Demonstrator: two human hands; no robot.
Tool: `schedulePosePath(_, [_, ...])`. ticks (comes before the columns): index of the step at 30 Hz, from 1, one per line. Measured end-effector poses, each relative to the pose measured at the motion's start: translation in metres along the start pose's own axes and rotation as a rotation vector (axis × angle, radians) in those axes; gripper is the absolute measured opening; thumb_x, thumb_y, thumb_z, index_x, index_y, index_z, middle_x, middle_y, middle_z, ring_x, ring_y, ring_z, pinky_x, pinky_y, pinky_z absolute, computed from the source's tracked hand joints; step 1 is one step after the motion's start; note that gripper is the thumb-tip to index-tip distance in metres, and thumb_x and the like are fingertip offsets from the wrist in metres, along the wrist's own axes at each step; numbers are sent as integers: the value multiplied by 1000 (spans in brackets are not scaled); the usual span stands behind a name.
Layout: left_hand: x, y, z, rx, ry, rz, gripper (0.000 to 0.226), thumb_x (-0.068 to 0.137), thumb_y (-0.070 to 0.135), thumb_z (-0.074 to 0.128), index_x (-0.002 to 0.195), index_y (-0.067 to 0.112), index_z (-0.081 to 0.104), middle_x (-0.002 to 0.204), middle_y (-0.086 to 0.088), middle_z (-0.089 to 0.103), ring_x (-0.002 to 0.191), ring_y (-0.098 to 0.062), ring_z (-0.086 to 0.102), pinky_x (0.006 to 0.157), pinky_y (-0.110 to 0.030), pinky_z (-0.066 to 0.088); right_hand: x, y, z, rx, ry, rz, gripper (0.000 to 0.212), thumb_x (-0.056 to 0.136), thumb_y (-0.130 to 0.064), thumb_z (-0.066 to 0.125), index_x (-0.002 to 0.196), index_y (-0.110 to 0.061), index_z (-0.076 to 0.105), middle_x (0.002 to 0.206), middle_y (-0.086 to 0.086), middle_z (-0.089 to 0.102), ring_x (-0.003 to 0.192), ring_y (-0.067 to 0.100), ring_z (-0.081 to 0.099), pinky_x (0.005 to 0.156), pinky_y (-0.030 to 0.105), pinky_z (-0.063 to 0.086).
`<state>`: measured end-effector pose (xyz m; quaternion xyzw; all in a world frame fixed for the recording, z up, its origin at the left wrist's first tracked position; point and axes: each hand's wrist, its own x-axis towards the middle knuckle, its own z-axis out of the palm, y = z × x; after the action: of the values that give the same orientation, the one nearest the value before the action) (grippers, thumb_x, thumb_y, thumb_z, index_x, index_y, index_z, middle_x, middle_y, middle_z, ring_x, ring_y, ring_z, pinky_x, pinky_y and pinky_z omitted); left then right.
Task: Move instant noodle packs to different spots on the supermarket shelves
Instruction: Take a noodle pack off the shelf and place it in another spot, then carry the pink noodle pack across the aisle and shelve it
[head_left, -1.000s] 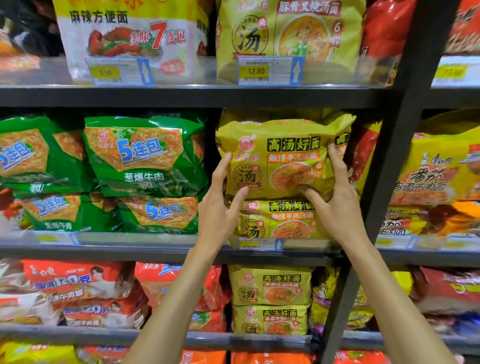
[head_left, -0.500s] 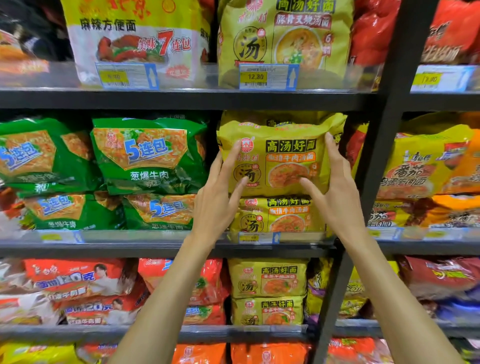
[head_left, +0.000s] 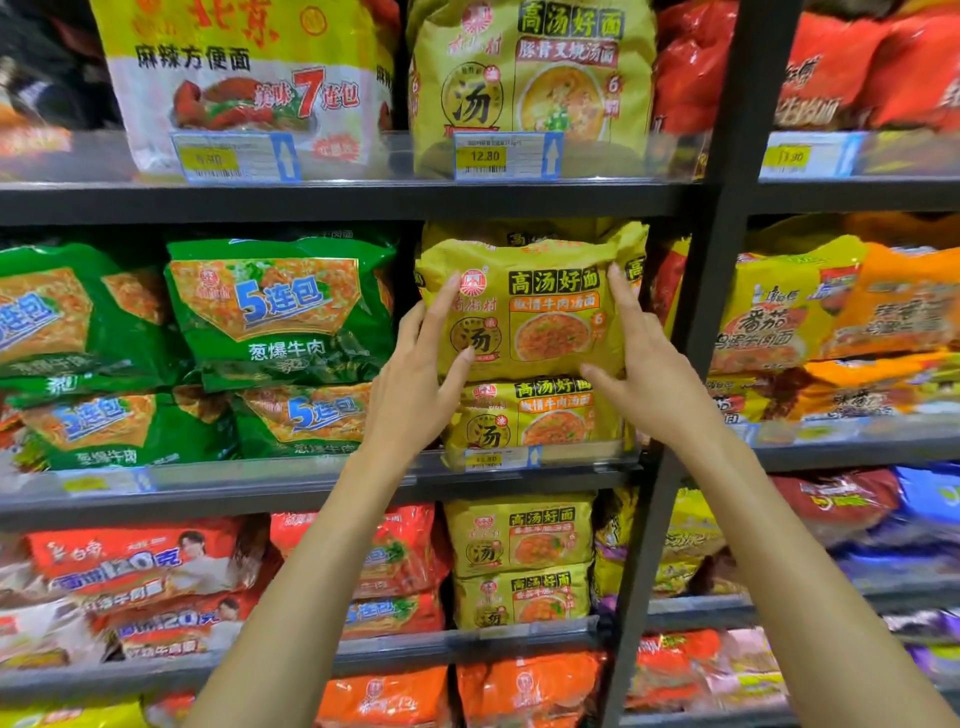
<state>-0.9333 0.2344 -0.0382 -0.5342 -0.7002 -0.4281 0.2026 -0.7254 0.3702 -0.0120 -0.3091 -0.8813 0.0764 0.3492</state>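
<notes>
On the middle shelf (head_left: 260, 496), just right of the green packs (head_left: 280, 312), the left hand (head_left: 415, 379) lies flat-fingered against the left edge of the top yellow noodle pack (head_left: 545, 312). That pack sits dead ahead between the hands, long side across, stacked on its twin (head_left: 535, 421). And the right hand (head_left: 649, 364) mirrors it on the right edge, fingers straight, nothing curled. Both equally near: looks set for a two-handed squeeze and pull outward.

One head-worn wide-angle camera faces the shelves (head_left: 311, 203) close, straight on.
</notes>
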Motion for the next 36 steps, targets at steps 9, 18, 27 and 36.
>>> schedulePosePath(9, [-48, 15, -39, 315, -306, -55, 64, 102, 45, 53, 159, 42, 24, 165, -10, 28, 150, -34, 27, 114, -52, 36, -45, -22, -35, -507, -333, 125, 85, 94, -50, 59, 159, -32, 6, 158, 13, 28, 138, 37, 38, 101, 50, 44])
schedulePosePath(18, [-72, 46, -66, 616, -713, -11, 54, 102, 57, 45, 148, 29, 44, 148, -6, 48, 138, -34, 44, 108, -51, 41, -107, -36, -58, -562, -548, 196, 59, 97, -51, 54, 147, -21, 40, 146, 8, 40, 134, 32, 43, 99, 47, 44])
schedulePosePath(27, [-73, 130, -19, 487, -921, 194, 53, 101, 56, 48, 148, 31, 44, 148, -4, 55, 135, -30, 51, 103, -45, 47, -178, 12, -103, -504, -614, 389, 51, 96, -50, 55, 136, -19, 52, 138, 11, 47, 125, 36, 49, 98, 48, 48])
schedulePosePath(36, [-110, 251, 48, 369, -905, 405, 46, 103, 55, 44, 140, 29, 48, 135, -3, 59, 125, -31, 57, 94, -47, 50, -282, 82, -191, -450, -533, 625, 54, 97, -48, 57, 143, -22, 45, 141, 7, 45, 124, 29, 52, 98, 44, 48])
